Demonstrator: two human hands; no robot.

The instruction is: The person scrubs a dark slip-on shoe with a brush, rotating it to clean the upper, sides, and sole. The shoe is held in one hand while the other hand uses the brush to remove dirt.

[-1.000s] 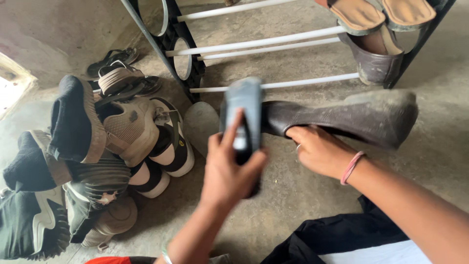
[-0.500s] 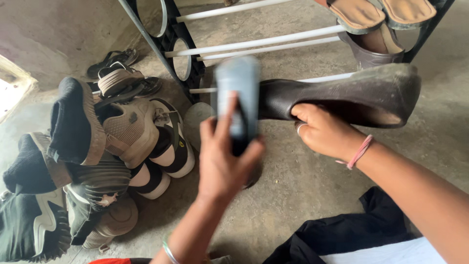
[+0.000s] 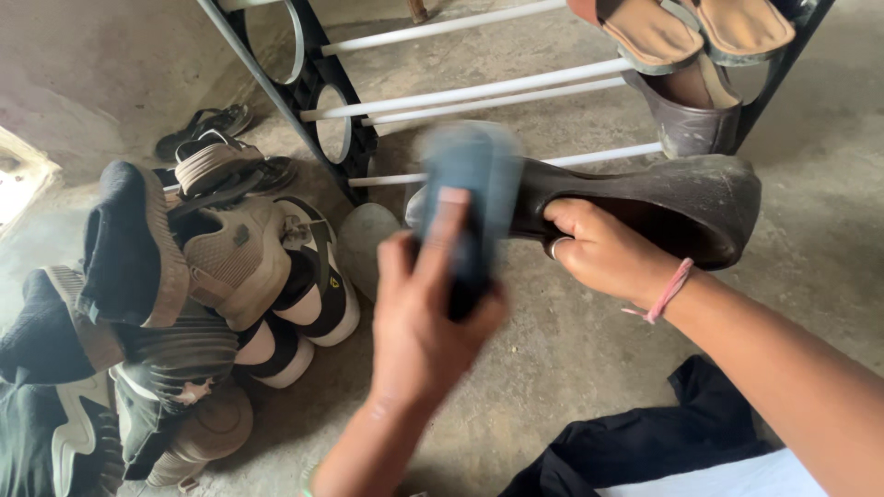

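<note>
My left hand [image 3: 425,322] grips a blue-grey brush [image 3: 470,198], blurred with motion, held against the toe end of a dark brown slip-on shoe [image 3: 663,193]. My right hand [image 3: 603,250] holds that shoe by its side, lifted above the concrete floor, with its opening turned toward me. A pink band circles my right wrist. The shoe's toe is hidden behind the brush.
A shoe rack [image 3: 460,92] with white bars stands just behind, carrying a second brown shoe [image 3: 691,115] and tan sandals [image 3: 686,28]. A heap of sneakers [image 3: 249,258] and sandals lies on the floor at left. Dark cloth [image 3: 645,442] lies at bottom right.
The brush has swept back and forth over the shoe's toe end. My right hand raised the shoe, then lowered it slightly and turned its opening toward me.
</note>
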